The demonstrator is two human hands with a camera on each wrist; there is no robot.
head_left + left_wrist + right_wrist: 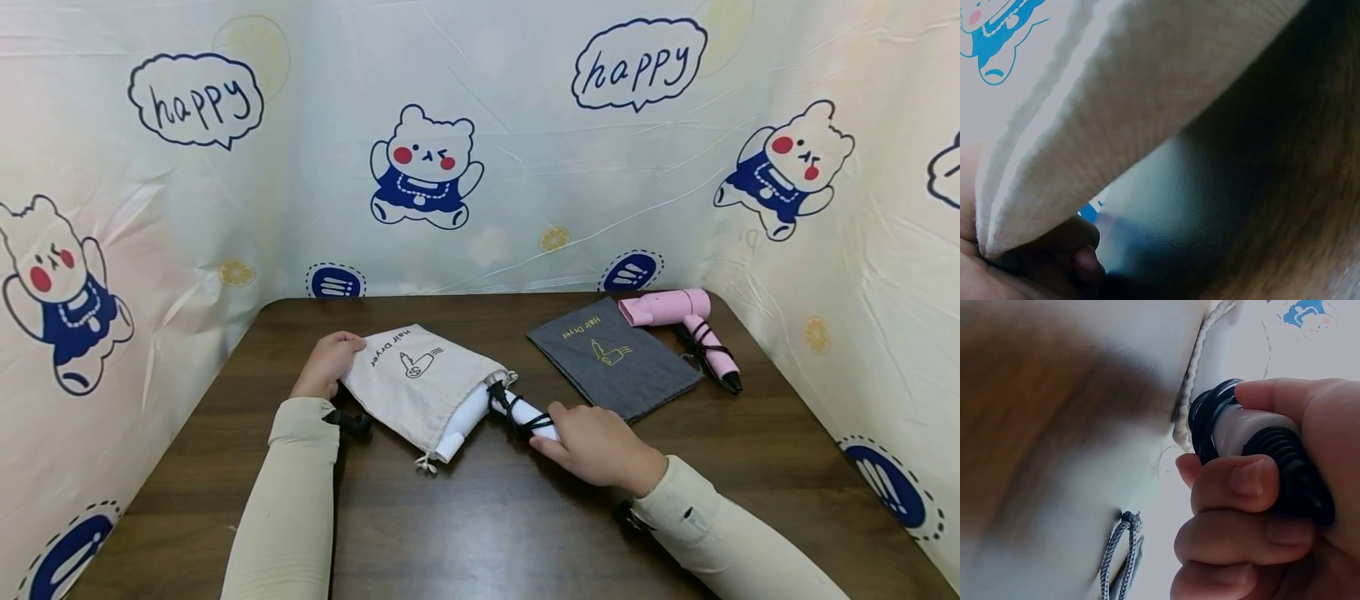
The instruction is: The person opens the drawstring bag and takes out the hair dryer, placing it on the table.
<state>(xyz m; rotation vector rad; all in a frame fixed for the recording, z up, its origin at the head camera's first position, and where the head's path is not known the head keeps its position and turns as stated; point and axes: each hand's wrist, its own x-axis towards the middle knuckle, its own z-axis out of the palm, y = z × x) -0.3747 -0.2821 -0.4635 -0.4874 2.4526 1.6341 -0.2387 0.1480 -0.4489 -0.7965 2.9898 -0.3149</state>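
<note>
A white hair dryer (463, 421) lies partly inside a cream drawstring pouch (420, 367) printed "Hair Dryer"; part of its barrel and its handle stick out of the mouth. My right hand (600, 446) grips the handle (1254, 428), around which a black cord (1207, 422) is wound. At the far left corner of the pouch, my left hand (330, 364) pinches the cloth. The left wrist view shows that cloth corner (1054, 187) between thumb and fingers, lifted off the table. The dryer's front part is hidden in the pouch.
On the right lies a flat dark grey pouch (615, 358) with yellow "Hair Dryer" print. A pink hair dryer (667, 308) with its cord wrapped round the handle touches its upper corner. The brown table (450, 533) backs onto a printed curtain (525, 167).
</note>
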